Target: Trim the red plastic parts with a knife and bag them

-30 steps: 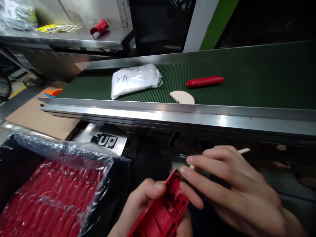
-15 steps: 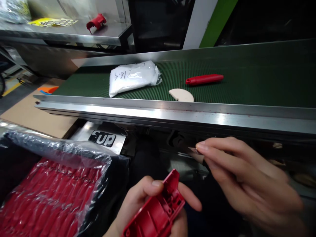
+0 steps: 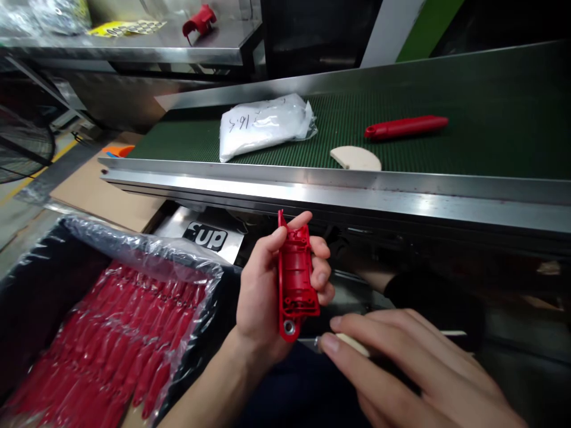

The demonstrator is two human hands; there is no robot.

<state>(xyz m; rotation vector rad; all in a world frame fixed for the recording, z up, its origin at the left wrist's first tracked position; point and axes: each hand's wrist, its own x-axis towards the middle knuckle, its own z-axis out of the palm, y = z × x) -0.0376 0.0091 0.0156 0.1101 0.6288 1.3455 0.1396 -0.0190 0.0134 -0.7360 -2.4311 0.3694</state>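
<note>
My left hand (image 3: pixel 263 291) is wrapped round a red plastic shell (image 3: pixel 298 270), its hollow, ribbed inside facing up. A round metal insert (image 3: pixel 289 327) sits in the ring at the shell's near end. To the lower right, my right hand (image 3: pixel 401 362) is closed in a pinch on a slim tool (image 3: pixel 352 343) with a cream-coloured body and a small metal tip. Most of this tool is hidden by the fingers, so its exact kind is unclear. Its tip is close to the shell's near end, slightly apart from it.
A conveyor (image 3: pixel 267 181) with a metal rail crosses ahead, carrying a white plastic-wrapped packet (image 3: pixel 265 126), a cream half-disc (image 3: pixel 357 158) and a red part (image 3: pixel 405 127). At left stands a lined box (image 3: pixel 196 291) of red parts (image 3: pixel 116 339). A fan (image 3: pixel 22 142) is beyond it.
My left hand has raised the red shell and turned it more upright. My right hand has come lower and nearer the shell's near end. The camera view has shifted left.
</note>
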